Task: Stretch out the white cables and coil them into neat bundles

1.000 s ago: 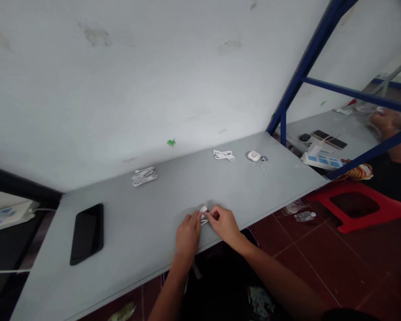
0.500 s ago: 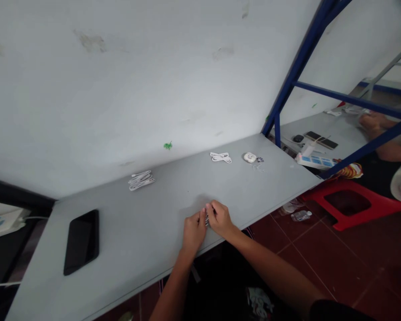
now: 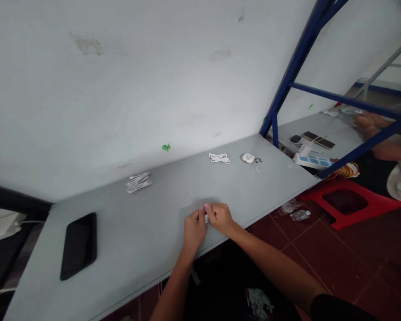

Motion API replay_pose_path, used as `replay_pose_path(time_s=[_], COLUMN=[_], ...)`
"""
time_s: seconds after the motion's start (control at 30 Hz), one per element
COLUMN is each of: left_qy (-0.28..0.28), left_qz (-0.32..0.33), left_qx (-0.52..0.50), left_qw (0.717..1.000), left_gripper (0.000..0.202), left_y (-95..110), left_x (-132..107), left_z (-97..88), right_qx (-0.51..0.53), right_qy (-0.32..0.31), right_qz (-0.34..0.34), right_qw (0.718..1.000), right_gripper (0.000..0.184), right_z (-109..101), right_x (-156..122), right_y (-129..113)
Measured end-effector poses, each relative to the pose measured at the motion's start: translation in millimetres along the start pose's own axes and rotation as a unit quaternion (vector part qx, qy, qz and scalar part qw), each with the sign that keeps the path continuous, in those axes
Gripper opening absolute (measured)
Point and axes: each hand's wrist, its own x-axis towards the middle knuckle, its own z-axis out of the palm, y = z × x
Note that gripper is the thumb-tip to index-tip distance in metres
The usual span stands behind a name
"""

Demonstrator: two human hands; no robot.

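Note:
My left hand (image 3: 193, 229) and my right hand (image 3: 220, 218) meet near the front edge of the grey table (image 3: 127, 227). Both are closed on a small coiled white cable (image 3: 206, 218), pinched between their fingertips and mostly hidden. A loose white cable bundle (image 3: 139, 182) lies further back at the left. A second tied white cable (image 3: 219, 158) lies at the back right. A small white earbud case (image 3: 248, 158) with a charm sits just beyond it.
A black phone (image 3: 78, 245) lies face down at the table's left. A blue metal frame (image 3: 289, 76) stands at the right. Beyond it another person's hand (image 3: 364, 121) works at a neighbouring table with a power strip (image 3: 312, 161). A red stool (image 3: 349, 203) stands on the floor.
The white cable showed between my fingers earlier; my hands have closed together over it. The view has shifted slightly rightward and down.

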Motion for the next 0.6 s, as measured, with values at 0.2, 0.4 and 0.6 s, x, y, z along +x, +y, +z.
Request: replay_pose_path(time_s=[0.2, 0.4, 0.6], left_qy=[-0.154, -0.12, -0.052], left_qz=[0.042, 0.046, 0.073], left_qx=[0.063, 0.115, 0.115], left_qw=[0.985, 0.985, 0.989], left_gripper=[0.052, 0.046, 0.046], left_y=[-1.5, -4.9, -11.5], left_x=[-4.4, -10.5, -21.9], left_z=[-3.4, -5.9, 0.9], right_qx=[0.081, 0.079, -0.255], right_qy=[-0.072, -0.043, 0.182], right_qz=[0.116, 0.163, 0.221], right_qw=[0.987, 0.983, 0.924], right_gripper=[0.055, 0.047, 0.035], right_z=[-8.6, -39.0, -126.7], right_x=[9.0, 30.0, 65.3], right_y=[6.8, 46.0, 125.7])
